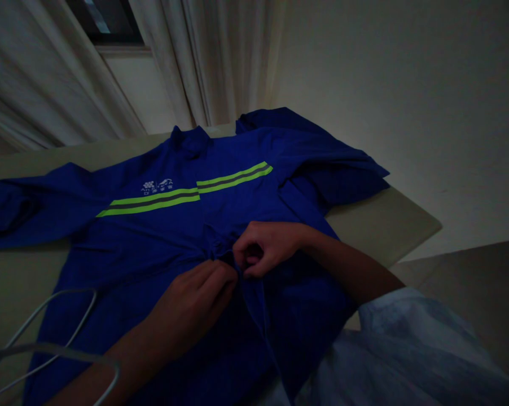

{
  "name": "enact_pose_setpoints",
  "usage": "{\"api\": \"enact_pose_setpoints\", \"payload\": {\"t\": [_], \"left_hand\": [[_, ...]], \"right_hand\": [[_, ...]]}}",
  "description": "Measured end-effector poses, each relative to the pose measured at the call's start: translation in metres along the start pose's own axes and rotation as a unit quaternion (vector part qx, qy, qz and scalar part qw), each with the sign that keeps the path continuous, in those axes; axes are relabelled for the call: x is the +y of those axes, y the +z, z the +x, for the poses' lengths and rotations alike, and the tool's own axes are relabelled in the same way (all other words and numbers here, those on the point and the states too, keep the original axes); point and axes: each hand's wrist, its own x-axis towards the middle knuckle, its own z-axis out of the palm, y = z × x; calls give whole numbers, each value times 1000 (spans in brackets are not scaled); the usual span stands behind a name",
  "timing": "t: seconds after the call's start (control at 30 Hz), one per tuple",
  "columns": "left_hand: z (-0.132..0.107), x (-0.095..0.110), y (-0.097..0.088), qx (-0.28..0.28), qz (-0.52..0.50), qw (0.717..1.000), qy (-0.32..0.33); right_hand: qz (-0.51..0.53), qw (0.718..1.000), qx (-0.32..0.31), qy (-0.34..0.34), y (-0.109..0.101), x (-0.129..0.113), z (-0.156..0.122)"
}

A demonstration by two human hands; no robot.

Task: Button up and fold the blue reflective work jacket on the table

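Note:
A blue work jacket (153, 237) with yellow-green reflective stripes across the chest lies spread out, its collar at the far side. My left hand (201, 290) is closed on the front edge of the jacket, below the stripes. Just right of it, my right hand (267, 248) pinches the same front edge between thumb and fingers. The cloth is bunched and lifted between the two hands. Whatever fastener may be at the fingertips is hidden by the fingers and the dim light.
The jacket rests on a pale table (390, 225), whose right corner juts out past the sleeve. A white cable (85, 316) loops at the lower left, in front of my left forearm. Curtains (220, 56) and a wall (385, 84) stand behind the table.

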Motion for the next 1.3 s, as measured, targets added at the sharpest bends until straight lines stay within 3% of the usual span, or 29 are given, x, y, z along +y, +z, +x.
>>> {"api": "enact_pose_setpoints", "payload": {"t": [0.13, 0.23, 0.4, 0.57, 0.67, 0.9, 1.07, 1.17, 1.3], "left_hand": [[1, -4, -3, 16, 16, 999, 23], [4, -7, -6, 18, -9, 1000, -13], [8, -9, -11, -20, -78, 989, -122], [7, -4, -11, -69, -119, 981, -139], [6, -3, -7, -94, -158, 971, -152], [0, 0, 5, -83, -144, 977, -134], [-1, 2, 9, -41, -141, 979, -141], [1, 2, 5, -25, -165, 972, -167], [4, 5, -3, 0, -218, 950, -223]], "right_hand": [[8, 1000, 12, -11, -1, 2, 0], [7, 1000, 16, -24, -1, 2, 0], [-13, 1000, 10, -19, -1, 2, 0], [-8, 1000, 7, -14, -2, 4, -1], [-17, 1000, -26, 3, -3, 6, 1], [-36, 997, -71, 20, 3, 8, 4], [-34, 997, -75, 12, 3, 2, 4], [-51, 997, -47, 11, 2, -7, 3], [-104, 993, 42, 27, 12, -19, -3]]}}
